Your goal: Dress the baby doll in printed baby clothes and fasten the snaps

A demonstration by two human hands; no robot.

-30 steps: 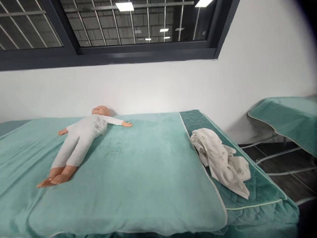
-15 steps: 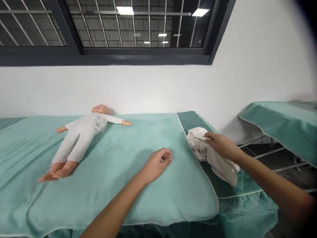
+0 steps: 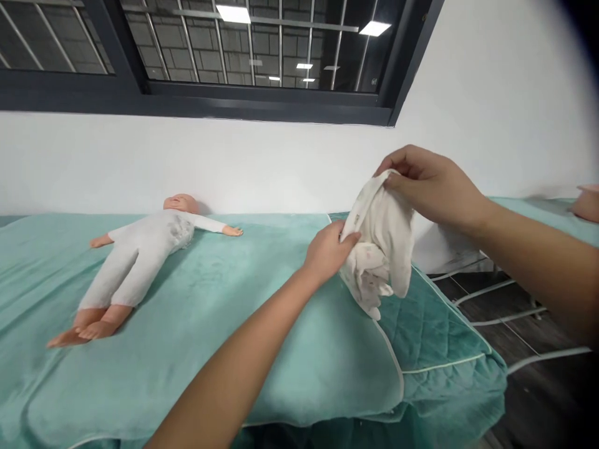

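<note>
Here: left hand (image 3: 330, 251), right hand (image 3: 428, 182) each grip one cloth (image 3: 380, 249); one doll (image 3: 140, 262)

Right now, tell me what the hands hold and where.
The white cloth: right hand pinches its top edge, left hand holds its left side.

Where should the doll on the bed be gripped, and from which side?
Grip the doll round its torso under the outstretched arms, from above on the near side. It lies flat on its back on the teal blanket, head toward the wall, chest exposed. The left hand and right hand both hold the white garment.
</note>
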